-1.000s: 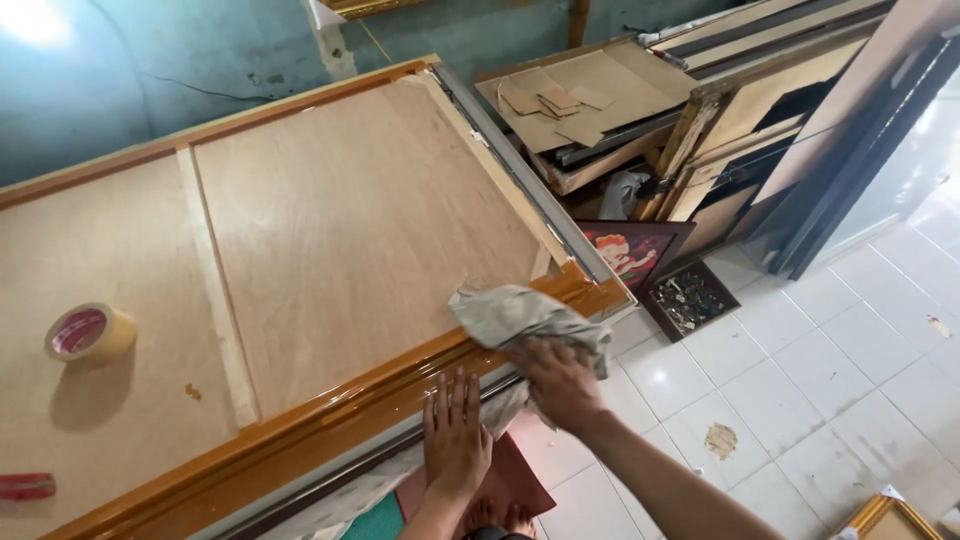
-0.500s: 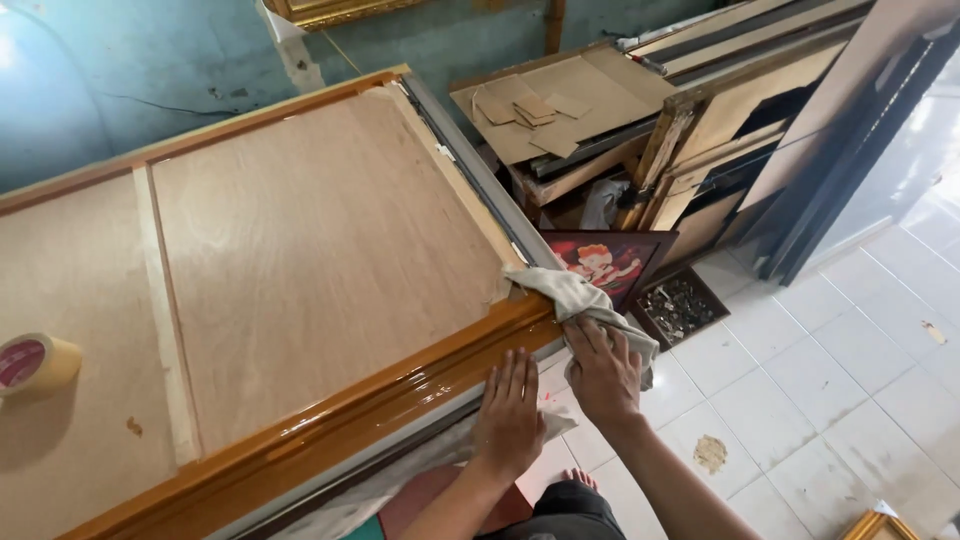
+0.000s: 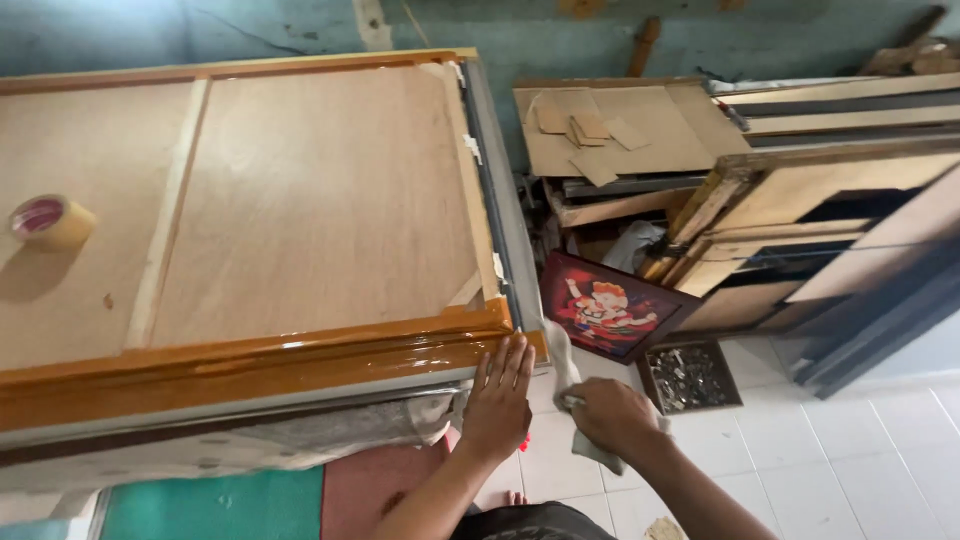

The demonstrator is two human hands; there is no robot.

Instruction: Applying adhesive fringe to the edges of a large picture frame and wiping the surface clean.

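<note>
Both hands at the frame's near corner, one flat, one gripping a cloth.

Our left hand (image 3: 497,400) lies open, fingers spread flat against the glossy orange frame (image 3: 250,365) edge at its right corner. Our right hand (image 3: 612,415) is closed around a grey cloth (image 3: 562,372), which rises from the fist to touch that same corner. We note the frame lying face down, plywood backing (image 3: 320,200) up, with a tape roll (image 3: 50,220) on it at far left. Beside our hands: a red picture (image 3: 605,310) leaning on stacked frames (image 3: 800,210), a tray of small metal parts (image 3: 688,377), white floor tiles (image 3: 850,470).
</note>
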